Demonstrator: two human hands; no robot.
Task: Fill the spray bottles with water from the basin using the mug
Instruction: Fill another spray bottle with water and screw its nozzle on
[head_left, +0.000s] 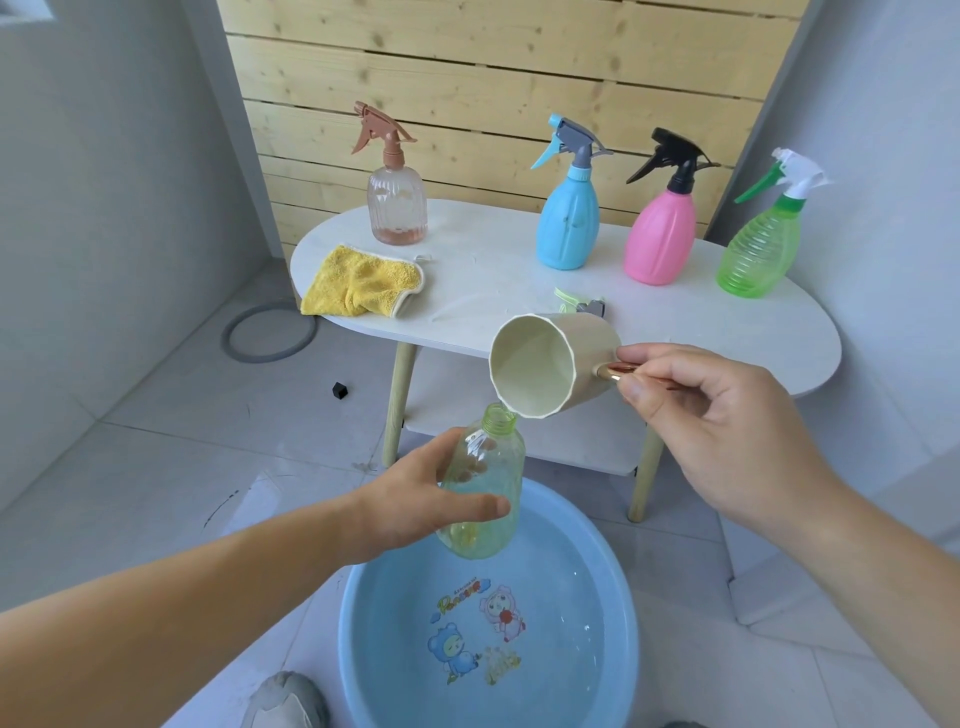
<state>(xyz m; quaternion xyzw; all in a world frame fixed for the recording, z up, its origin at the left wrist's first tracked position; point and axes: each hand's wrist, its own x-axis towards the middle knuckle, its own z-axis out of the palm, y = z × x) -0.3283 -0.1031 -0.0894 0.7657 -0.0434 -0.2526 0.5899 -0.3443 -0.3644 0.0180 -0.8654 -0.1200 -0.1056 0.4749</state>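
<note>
The left hand (415, 512) curls round an uncapped clear green plastic bottle (485, 493) over the near blue round basin (371, 623); the right hand (727, 431) pinches the handle (618, 371) of a tipped cream mug (545, 364) at its neck. This fill seems under way (level unclear); four capped bottles (566, 228) stand far, fullness unknowable.

The left grip (410, 509) holds an uncapped green bottle (493, 452) over the blue basin (358, 649); the right grip (727, 415) tilts the cream mug (550, 364) at its neck. On the far counter (493, 291) stand peach sprayer (397, 208), blue sprayer (567, 228), pink sprayer (661, 239), green sprayer (759, 249).
</note>
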